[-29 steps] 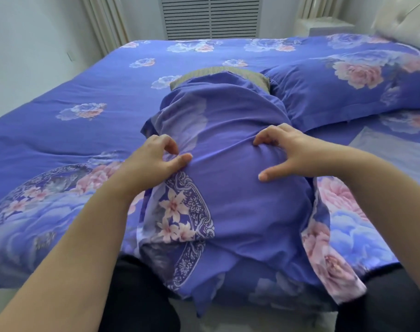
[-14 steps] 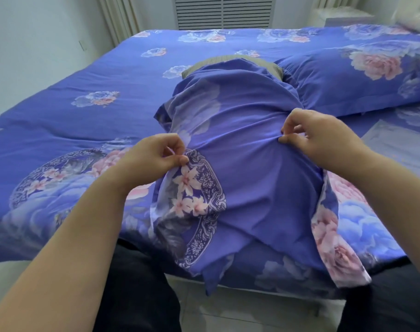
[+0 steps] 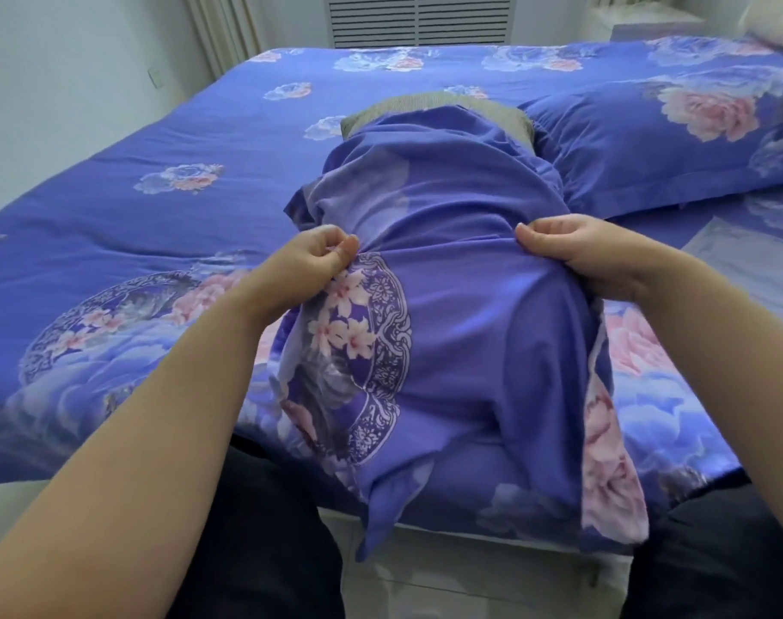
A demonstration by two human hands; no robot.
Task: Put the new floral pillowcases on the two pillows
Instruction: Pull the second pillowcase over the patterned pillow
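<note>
My left hand (image 3: 311, 256), at nine o'clock of the pillow (image 3: 439, 110), has its fingers (image 3: 331, 243) curled tight, thumb pinching a bunch of the floral pillowcase (image 3: 461, 314). My right hand (image 3: 577, 252), at three o'clock, grips the opposite side, fingers folded over the cloth. The pillowcase covers most of the pillow, whose grey end shows bare at twelve o'clock. A second, covered pillow (image 3: 675, 140) lies on the bed (image 3: 135, 194) at two o'clock.
</note>
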